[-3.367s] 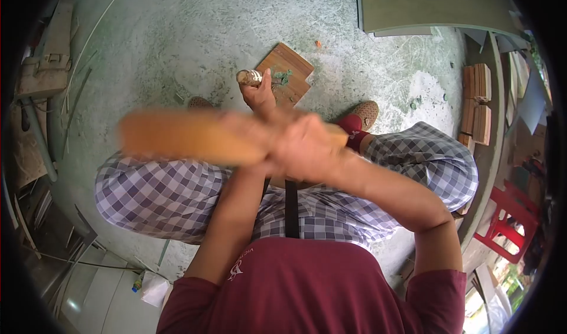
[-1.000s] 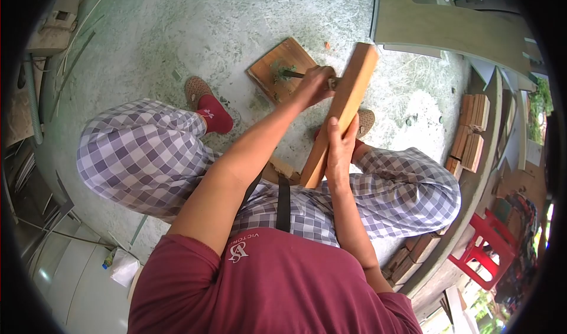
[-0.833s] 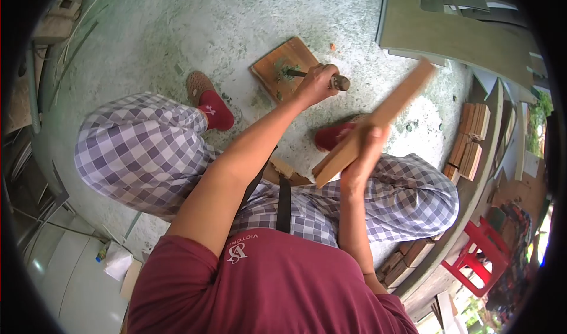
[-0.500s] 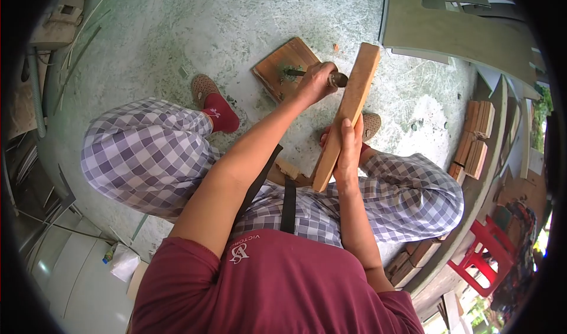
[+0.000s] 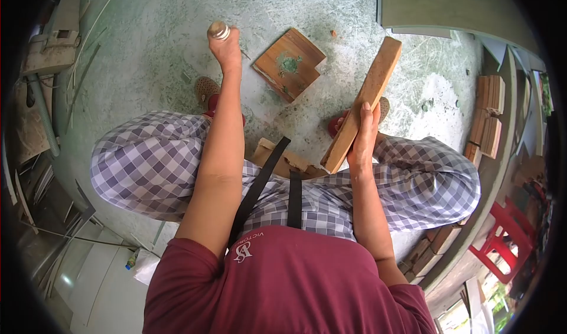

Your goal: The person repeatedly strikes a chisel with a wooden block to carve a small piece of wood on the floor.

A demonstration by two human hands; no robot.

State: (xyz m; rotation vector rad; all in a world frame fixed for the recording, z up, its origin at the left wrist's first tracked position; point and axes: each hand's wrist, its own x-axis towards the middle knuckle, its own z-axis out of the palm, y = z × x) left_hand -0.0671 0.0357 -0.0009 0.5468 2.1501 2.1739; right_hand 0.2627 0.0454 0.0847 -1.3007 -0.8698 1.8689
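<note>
My left hand (image 5: 225,48) is raised over the floor at the left, fingers wrapped round a chisel (image 5: 218,29). The chisel's round, ringed handle end faces me; its blade is hidden. A thick, long wooden block (image 5: 367,101) lies slantwise in my right hand (image 5: 364,139), which grips it from the right side near its lower half. The block's near end is by my lap, its far end over the floor. Between my feet a brown wooden board (image 5: 304,56) with a notched corner lies flat, apart from both hands. A patch of green crumbs (image 5: 288,64) sits on it.
A torn-edged brown piece (image 5: 269,149) is between my thighs, with black straps (image 5: 295,201) over my lap. Stacked wood blocks (image 5: 487,95) line the right side, near a red plastic stool (image 5: 508,239). Large sheets (image 5: 449,9) are at upper right, a machine (image 5: 53,51) at left.
My left hand has swung left with the chisel, away from the board and block. My right hand and the block have shifted slightly right. The board is now fully uncovered.
</note>
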